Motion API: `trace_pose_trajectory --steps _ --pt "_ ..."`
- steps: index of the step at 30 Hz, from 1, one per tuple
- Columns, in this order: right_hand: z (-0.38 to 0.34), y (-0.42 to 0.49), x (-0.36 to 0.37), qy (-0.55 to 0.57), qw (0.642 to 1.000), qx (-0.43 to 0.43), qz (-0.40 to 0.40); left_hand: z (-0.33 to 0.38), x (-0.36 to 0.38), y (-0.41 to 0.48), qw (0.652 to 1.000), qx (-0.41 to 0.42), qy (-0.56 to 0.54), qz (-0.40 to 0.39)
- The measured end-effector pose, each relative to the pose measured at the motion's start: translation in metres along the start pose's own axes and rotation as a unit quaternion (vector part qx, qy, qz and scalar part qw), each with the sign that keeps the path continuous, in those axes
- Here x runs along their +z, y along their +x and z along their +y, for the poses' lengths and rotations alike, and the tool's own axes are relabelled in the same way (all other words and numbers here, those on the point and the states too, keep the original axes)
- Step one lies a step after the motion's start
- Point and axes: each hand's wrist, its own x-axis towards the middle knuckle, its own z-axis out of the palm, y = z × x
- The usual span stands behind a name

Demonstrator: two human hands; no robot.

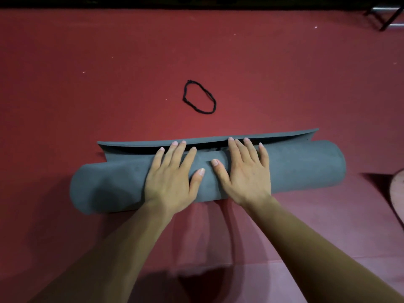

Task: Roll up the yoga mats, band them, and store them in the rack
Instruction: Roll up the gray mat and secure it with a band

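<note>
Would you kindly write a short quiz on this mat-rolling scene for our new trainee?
1. True or false: the left hand and the right hand both lie flat on the grey mat.
2. Where is the black band? A) round the mat B) on the red floor beyond the mat C) in a hand
3. Fill in: the mat's loose edge lies on the side ___ from the person.
Key: 1 true; 2 B; 3 farthest.
</note>
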Motion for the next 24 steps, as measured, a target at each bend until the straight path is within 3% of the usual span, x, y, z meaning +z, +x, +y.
trace_pose_trajectory --steps 6,12,24 --pt "0.004 -0.029 0.005 0.031 0.999 0.017 0.026 -0.009 0.0 0.027 1.0 -0.004 -0.015 -0.004" --pt "0.004 0.0 0.01 0.026 0.999 0.017 0.029 -0.01 0.001 0.031 1.0 -0.008 -0.026 -0.006" --pt "0.005 0.016 0.006 0.023 1.0 0.007 -0.006 -0.007 0.008 0.026 1.0 -0.007 -0.001 0.001"
